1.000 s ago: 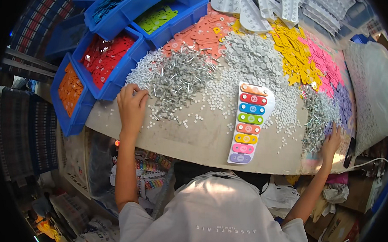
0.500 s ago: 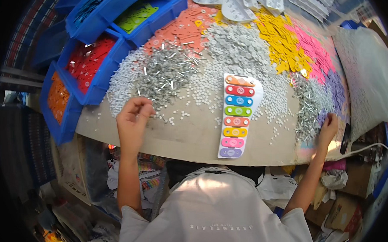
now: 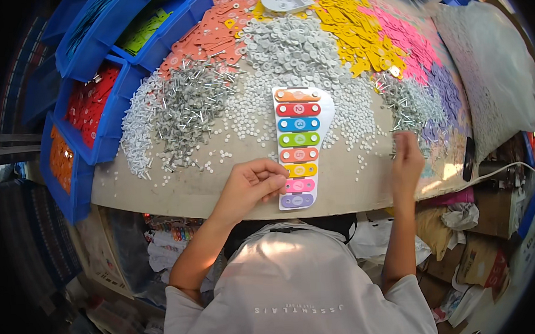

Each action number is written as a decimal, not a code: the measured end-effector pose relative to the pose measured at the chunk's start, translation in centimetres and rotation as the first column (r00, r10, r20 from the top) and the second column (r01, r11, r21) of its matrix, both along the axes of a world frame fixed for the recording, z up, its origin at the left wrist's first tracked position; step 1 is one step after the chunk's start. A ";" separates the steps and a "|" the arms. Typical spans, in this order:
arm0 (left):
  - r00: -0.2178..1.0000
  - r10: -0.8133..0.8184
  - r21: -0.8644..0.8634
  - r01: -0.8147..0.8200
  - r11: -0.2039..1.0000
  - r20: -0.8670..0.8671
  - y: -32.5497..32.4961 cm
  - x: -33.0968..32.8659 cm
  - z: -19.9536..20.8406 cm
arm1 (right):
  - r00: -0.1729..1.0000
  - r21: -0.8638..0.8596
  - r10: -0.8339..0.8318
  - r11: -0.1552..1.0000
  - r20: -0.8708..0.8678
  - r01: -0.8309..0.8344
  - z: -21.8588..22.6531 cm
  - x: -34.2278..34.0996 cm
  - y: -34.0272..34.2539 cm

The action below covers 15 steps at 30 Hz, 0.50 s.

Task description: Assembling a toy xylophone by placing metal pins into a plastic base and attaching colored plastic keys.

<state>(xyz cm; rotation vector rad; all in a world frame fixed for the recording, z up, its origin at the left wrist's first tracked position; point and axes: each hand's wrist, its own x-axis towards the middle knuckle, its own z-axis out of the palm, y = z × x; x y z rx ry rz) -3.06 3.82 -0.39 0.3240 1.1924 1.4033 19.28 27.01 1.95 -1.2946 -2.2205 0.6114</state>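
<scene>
A white toy xylophone point(image 3: 325, 114) lies on the table in front of me, with a row of coloured bars across it. White caps sit on both ends of the upper bars; the pink bar point(image 3: 300, 185) and the purple bar point(image 3: 297, 200) show bare holes. My left hand point(image 3: 250, 187) is closed in a pinch at the left end of the yellow bar point(image 3: 303, 170); what its fingertips hold is hidden. Beside the right-hand pile of metal pins point(image 3: 403, 110), my right hand point(image 3: 408, 161) has its fingers drawn together, and anything in them is too small to make out.
White caps point(image 3: 247, 120) lie scattered behind the xylophone. Another heap of metal pins point(image 3: 190, 104) and grey washers point(image 3: 292, 46) are farther back. Blue bins point(image 3: 108, 144) of coloured bars stand left; yellow point(image 3: 357, 32), pink point(image 3: 405, 38) and purple bars point(image 3: 443, 93) lie right, near a clear bag point(image 3: 484, 68).
My left hand has moved right, from beside the left pin pile to the xylophone's yellow bar. My right hand has come left, away from the purple bars. The whole view has shifted.
</scene>
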 end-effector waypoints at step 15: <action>0.929 -0.013 -0.025 0.005 1.000 -0.371 1.1 0.5 -1.1 | 0.874 -0.095 0.357 0.909 -0.329 -0.407 -0.5 -4.5 -7.9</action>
